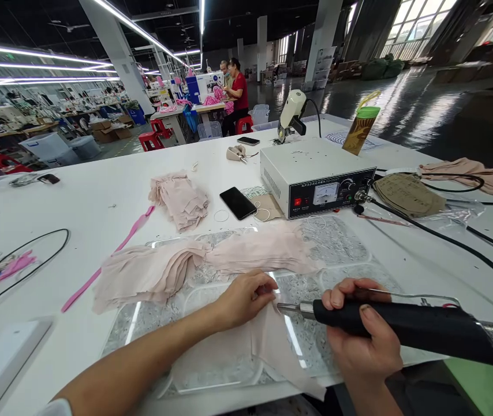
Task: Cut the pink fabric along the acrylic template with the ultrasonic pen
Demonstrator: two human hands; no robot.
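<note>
Now: left hand (244, 297) pins the edge of a pale pink fabric piece (246, 346) on the clear plate (342, 248) at the near side of the table (99, 196), its grip pinched closed on the cloth. Right hand (359, 341), grip wrapped closed round the black handheld tool (402, 323); metal tip (287, 308) just beside the left fingertips. Judgement: hold cloth flat and taut, tip low and steady, fingers off its line. More pink pieces (212, 260) lie behind; control box (316, 176) beyond.
</note>
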